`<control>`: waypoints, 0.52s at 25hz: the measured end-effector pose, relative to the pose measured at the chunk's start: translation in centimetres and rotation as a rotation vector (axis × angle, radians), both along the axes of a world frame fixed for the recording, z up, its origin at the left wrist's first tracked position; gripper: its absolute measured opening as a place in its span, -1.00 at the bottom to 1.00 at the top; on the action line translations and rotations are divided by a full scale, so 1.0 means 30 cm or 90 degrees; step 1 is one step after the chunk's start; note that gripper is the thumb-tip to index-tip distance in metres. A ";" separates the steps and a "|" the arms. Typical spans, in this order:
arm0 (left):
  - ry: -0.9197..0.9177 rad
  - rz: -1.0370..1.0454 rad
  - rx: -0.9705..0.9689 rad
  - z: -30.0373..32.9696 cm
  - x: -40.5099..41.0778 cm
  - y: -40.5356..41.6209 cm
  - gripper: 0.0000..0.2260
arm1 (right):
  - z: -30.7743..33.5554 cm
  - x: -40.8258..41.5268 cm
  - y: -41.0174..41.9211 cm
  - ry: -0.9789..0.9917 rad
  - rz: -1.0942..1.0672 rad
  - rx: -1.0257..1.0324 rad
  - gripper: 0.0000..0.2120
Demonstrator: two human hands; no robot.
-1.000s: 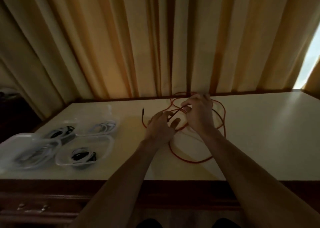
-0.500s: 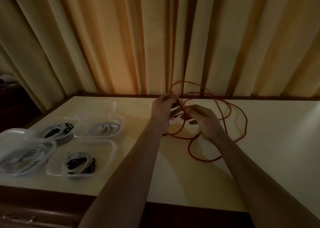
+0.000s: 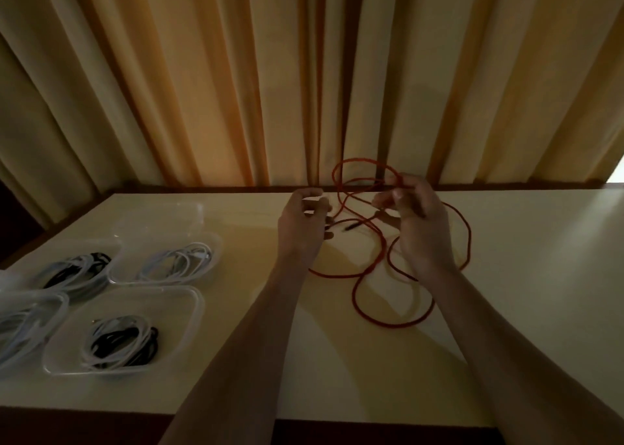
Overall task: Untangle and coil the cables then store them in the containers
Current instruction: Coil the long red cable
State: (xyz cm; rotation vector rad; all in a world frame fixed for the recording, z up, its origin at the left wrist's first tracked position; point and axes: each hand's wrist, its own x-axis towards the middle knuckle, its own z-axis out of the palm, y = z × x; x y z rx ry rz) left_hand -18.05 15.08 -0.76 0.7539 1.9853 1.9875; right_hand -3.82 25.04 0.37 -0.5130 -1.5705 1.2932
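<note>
four containers [image 3: 196,306], one red cable [image 3: 393,324]

left hand [image 3: 301,223] and right hand [image 3: 417,220] drawn apart, red cable [image 3: 366,269] loop lifted higher

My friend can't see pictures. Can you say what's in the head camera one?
Two hands, left hand and right hand, lift a tangled red cable off a pale table. Clear containers holding coiled cables sit left.

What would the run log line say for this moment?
stage: untangling | left hand: holding red cable end | right hand: lifting a loop | containers: hold coiled cables | red cable: loose on table
</note>
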 end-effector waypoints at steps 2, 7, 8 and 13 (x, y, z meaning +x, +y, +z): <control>0.136 0.037 -0.026 -0.020 -0.008 0.000 -0.57 | 0.005 0.014 0.019 0.050 0.046 -0.065 -0.78; 0.215 -0.190 -0.092 -0.055 0.002 0.023 -0.64 | 0.008 0.022 0.024 0.040 0.102 -0.201 -0.79; 0.202 -0.215 -0.086 -0.060 0.014 0.032 -0.70 | 0.007 0.023 0.031 0.022 0.090 -0.202 -0.80; -0.003 -0.318 -0.011 -0.030 0.043 0.014 -0.73 | 0.030 0.038 0.033 0.176 0.211 -0.457 -0.87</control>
